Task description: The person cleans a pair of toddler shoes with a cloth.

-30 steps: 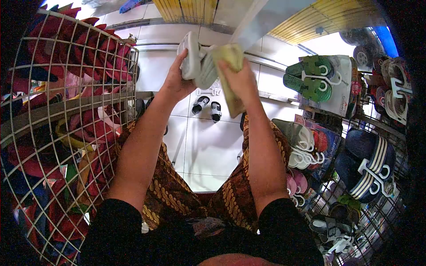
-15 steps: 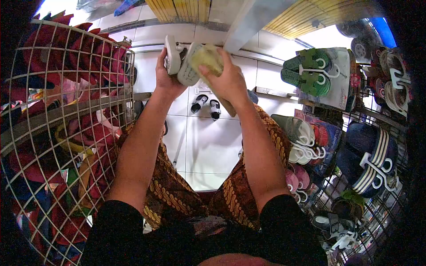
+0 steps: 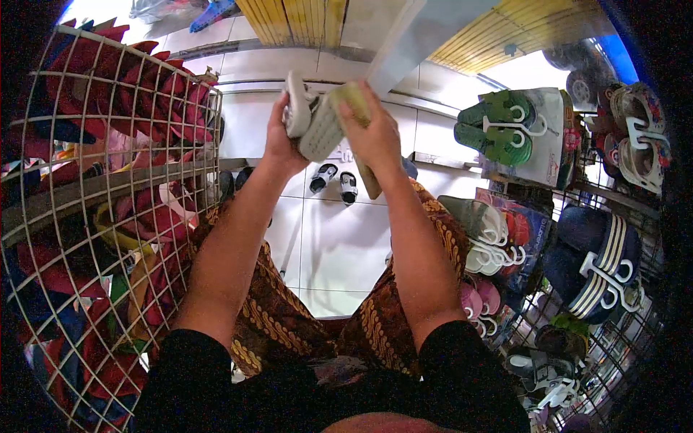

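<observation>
A pair of small light-coloured sandals [image 3: 323, 134] is held up at the top centre, one sole turned toward the right. My left hand [image 3: 282, 143] is wrapped round the pair from below and the left side. In my right hand [image 3: 377, 136] is a yellowish-green cloth [image 3: 351, 110], pinched between thumb and fingers and lying close against the sole. The cloth hangs down below the hand. Whether cloth and sole touch cannot be made out.
Small black-and-white sandals [image 3: 348, 188] stand on the white tiled floor [image 3: 339, 252]. A wire rack [image 3: 108, 173] with red items rises at the left. Green sandals [image 3: 498, 128] and striped navy slippers [image 3: 595, 263] hang on the right rack.
Both hands and the sandals have shifted slightly right and down. The cloth looks sharper and stands more upright beside the sole, which is tilted more.
</observation>
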{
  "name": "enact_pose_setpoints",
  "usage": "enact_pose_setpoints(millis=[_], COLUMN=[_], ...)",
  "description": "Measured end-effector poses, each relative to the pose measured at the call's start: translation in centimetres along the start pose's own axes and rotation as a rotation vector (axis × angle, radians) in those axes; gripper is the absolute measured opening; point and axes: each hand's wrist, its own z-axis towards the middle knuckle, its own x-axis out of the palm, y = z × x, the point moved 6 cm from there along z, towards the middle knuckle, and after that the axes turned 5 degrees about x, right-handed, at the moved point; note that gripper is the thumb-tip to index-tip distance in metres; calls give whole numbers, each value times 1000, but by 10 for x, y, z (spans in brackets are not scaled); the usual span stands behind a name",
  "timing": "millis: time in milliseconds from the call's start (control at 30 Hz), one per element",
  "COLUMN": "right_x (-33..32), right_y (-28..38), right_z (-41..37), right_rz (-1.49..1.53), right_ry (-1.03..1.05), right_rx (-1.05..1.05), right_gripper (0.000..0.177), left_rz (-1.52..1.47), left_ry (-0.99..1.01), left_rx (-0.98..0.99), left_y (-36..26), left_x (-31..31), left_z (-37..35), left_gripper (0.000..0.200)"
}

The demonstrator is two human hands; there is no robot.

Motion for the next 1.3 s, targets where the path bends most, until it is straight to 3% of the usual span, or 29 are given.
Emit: enact_pose_setpoints(millis=[67, 100, 233, 333, 467, 633, 767, 867, 1033, 1167, 1267, 1300], right_x=[-10, -8, 28, 19, -1, 29, 5, -8, 25, 4, -1, 4], right_y=[-8, -3, 15, 12, -20, 12, -2, -11, 15, -2, -6, 6], right_z=[4, 1, -21, -11, 9, -20, 1, 5, -19, 0, 2, -2], right_rz=[56, 130, -70, -82, -40, -74, -45, -28, -40, 94, 48, 53], right_ry=[-59, -66, 180, 89, -200, 169, -141, -124, 226, -26, -95, -65], right_rx=[58, -56, -93, -30, -9, -38, -65, 60, -91, 0, -23, -149], right_gripper=[64, 66, 68, 68, 69, 77, 69, 66, 66, 68, 68, 67], left_rz=[-3, -39, -98, -79, 18, -84, -77, 20, -100, -8, -4, -47], left_ry=[-41, -32, -43, -33, -12, -33, 16, 1, -39, -12, 12, 34], left_rx=[1, -2, 71, 21, -50, 31, -96, -70, 22, -94, -59, -46], left_y=[1, -1, -16, -9, 3, -14, -1, -2, -21, -5, -3, -7], left_x=[3, 2, -1, -3, 9, -1, -3, 5, -1, -7, -7, -2], left_z=[-1, -1, 4, 0, -4, 1, 4, 1, 2, 5, 10, 6], left_gripper=[63, 62, 63, 63, 63, 62, 61, 62, 63, 65, 65, 65])
